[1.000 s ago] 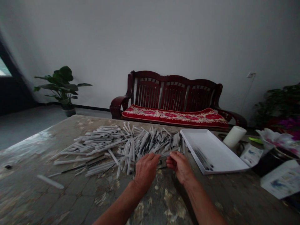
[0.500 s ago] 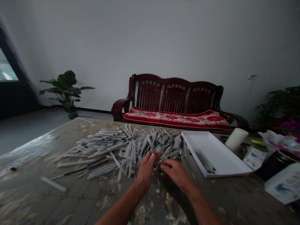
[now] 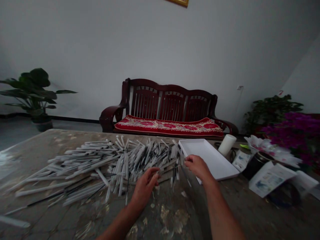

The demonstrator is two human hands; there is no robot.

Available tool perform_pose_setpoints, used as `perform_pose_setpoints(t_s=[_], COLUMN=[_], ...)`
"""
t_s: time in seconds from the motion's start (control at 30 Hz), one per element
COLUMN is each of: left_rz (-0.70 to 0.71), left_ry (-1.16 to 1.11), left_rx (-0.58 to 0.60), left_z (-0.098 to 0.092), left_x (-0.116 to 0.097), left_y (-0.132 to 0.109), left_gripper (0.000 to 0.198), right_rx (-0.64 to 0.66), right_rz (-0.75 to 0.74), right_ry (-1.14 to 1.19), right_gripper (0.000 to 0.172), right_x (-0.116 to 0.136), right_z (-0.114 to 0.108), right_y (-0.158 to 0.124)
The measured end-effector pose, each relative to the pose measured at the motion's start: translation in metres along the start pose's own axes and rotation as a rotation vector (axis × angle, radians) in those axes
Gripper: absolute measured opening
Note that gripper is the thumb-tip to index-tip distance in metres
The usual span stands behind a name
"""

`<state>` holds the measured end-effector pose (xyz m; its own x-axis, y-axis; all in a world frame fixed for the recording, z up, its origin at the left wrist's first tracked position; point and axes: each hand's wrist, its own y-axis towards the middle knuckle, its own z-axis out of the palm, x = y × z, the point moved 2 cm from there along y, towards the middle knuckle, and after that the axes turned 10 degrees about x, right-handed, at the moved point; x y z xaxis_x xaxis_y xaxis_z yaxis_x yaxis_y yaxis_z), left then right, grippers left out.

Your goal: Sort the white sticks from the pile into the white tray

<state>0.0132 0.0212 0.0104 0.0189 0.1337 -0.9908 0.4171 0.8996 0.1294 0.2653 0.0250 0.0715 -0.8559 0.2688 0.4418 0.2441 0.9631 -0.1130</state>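
My left hand (image 3: 145, 185) is closed in a pinch at the front right of a large pile of slim pen-like sticks (image 3: 87, 158), whitish and black. A thin dark piece seems to reach from its fingertips toward the right, but I cannot tell whether it is held. My right hand (image 3: 198, 167) is also closed, thumb against fingers, over the near left edge of a shallow white tray (image 3: 208, 156). What its fingertips hold, if anything, is too blurred to name. This forearm and hand cover the tray's near left corner.
The patterned tabletop (image 3: 100, 220) carries everything. Right of the tray stand a white roll (image 3: 227, 145), a black container (image 3: 257, 166), printed white boxes (image 3: 272, 179) and purple flowers (image 3: 295, 130). A wooden bench (image 3: 172, 100) with a red cover is behind the table.
My hands were together at a thin dark stick and are now apart, the right one by the tray. The view has turned right. The sticks in the tray are now hidden behind my arm.
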Motion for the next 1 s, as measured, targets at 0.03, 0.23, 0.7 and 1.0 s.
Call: perform_pose_setpoints(t_s=[0.03, 0.23, 0.7, 1.0], left_rz=[-0.016, -0.075, -0.089, -0.094], left_ry=[0.037, 0.294, 0.354, 0.356], left_rx=[0.046, 0.177, 0.184, 0.177], left_z=[0.002, 0.006, 0.004, 0.003], left_x=[0.003, 0.014, 0.012, 0.010], left_y=[0.000, -0.002, -0.001, -0.002], left_gripper=[0.039, 0.031, 0.031, 0.032], right_rx=[-0.013, -0.031, 0.071, 0.126], right_rz=[0.066, 0.327, 0.277, 0.008], right_ry=[-0.060, -0.242, -0.441, -0.426], right_gripper=[0.021, 0.024, 0.037, 0.047], right_x=[-0.013, -0.076, -0.103, -0.099], right_z=[-0.009, -0.030, -0.027, 0.004], right_y=[0.002, 0.000, 0.018, 0.032])
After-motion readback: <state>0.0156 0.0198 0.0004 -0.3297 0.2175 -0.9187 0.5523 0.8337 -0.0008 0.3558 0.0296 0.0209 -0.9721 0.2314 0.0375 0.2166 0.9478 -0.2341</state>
